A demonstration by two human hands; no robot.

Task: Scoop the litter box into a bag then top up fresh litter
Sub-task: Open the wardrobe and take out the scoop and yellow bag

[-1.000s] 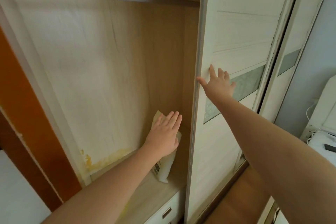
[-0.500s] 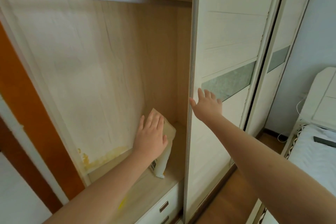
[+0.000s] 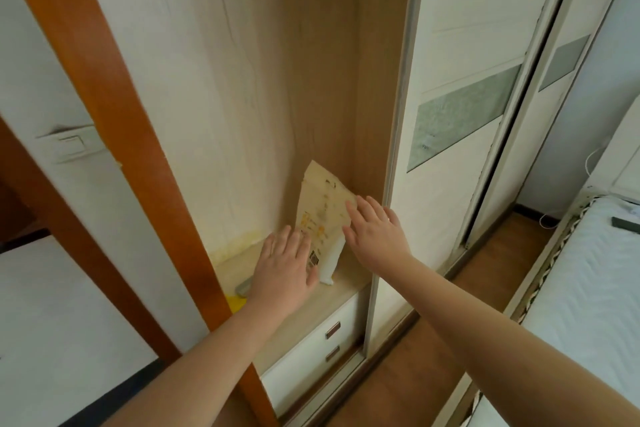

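Note:
A pale, cream-coloured litter bag with yellow print stands tilted on the shelf inside the open wardrobe. My left hand reaches to its lower left side with fingers straight, at or just short of the bag. My right hand is at the bag's right edge, fingers spread and straight. Whether either hand touches the bag is unclear. No litter box is in view.
The sliding wardrobe door stands just right of the bag. Two drawers sit under the shelf. A grey and yellow object lies at the shelf's left behind an orange-brown door frame. A bed is on the right.
My right hand has left the sliding door's edge and come down to the bag's right side. My left hand slid from the bag's top to its lower left. The view tilted down.

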